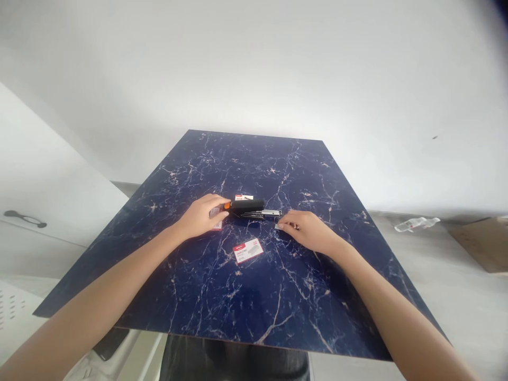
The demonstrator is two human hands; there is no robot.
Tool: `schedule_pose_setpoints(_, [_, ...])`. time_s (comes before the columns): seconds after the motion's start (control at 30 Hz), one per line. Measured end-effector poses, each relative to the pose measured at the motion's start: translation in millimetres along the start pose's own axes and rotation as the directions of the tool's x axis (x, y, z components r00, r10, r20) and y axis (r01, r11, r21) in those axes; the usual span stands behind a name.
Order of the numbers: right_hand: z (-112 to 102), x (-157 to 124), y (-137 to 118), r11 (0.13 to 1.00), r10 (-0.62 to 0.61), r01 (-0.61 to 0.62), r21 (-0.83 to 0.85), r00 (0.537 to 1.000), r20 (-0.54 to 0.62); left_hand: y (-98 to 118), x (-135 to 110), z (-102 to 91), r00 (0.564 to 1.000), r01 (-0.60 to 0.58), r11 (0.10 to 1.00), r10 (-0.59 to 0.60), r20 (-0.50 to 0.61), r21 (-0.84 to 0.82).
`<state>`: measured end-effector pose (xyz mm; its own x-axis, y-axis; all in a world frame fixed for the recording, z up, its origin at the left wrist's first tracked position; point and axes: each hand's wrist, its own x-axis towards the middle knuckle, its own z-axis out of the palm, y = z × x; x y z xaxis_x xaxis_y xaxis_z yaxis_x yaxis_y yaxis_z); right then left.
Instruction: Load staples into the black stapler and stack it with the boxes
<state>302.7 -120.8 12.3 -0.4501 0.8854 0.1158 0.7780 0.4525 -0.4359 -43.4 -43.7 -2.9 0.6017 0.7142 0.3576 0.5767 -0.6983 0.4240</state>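
A black stapler [246, 205] with an orange end lies on the dark blue marbled table, its top swung away from the silvery metal magazine [272, 212]. My left hand [200, 214] grips the orange end between thumb and fingers. Beside the magazine's tip, my right hand [304, 227] pinches a small silvery staple strip [277, 226], mostly hidden by the fingertips. Closer to me lies a red and white box [248, 251] with printed text. Another red and white piece [217, 225] shows partly beneath my left hand, and a third [244, 197] peeks out behind the stapler.
The table [254, 301] stands against a pale wall. To the right on the floor are a clear plastic bottle [415, 224] and a cardboard box [482, 243]. A white cabinet with a dark handle [24, 218] is at the left. A black seat [234, 362] shows below the near edge.
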Motion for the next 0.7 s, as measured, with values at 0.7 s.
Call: schedule_pose_setpoints(0.7, [-2.2,-2.2,5.6,0.955,-0.034,0.033,-0.295,0.999,0.003,2.0,1.6,-0.5,1.000,0.008,1.000,-0.008,0.016,-0.011])
